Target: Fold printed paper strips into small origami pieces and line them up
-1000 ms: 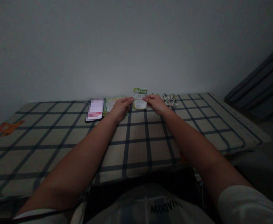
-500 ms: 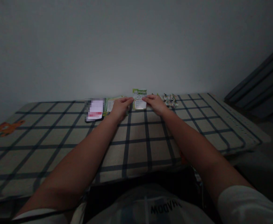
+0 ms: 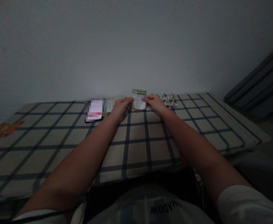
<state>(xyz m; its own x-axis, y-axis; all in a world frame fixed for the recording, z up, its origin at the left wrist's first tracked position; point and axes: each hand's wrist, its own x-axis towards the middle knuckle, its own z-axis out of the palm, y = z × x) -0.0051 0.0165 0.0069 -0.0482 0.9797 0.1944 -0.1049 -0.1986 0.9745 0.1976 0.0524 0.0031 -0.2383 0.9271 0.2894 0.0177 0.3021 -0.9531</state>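
Observation:
A small green-and-white printed packet [image 3: 139,104] is held upright above the far part of the table. My left hand [image 3: 122,107] pinches its left edge between thumb and fingers. Its right side is gripped by my right hand [image 3: 156,103], with the thumb on the printed face. Beside and partly behind my left hand lie more flat green-and-white packets [image 3: 109,105]. Just beyond my right hand is a pile of small crumpled green-and-white wrappers or sachets [image 3: 170,100], too dim to make out exactly.
A phone [image 3: 94,110] with a lit, partly blurred screen lies left of the flat packets. The checked tablecloth [image 3: 136,140] bears an orange animal figure [image 3: 7,128] at far left. A pale wall [image 3: 136,46] rises behind the table, and a dark curtain [image 3: 260,77] hangs at right.
The packet has shifted very slightly left and down, and its tilt has changed a little. Both hands keep their hold and stay almost where they were.

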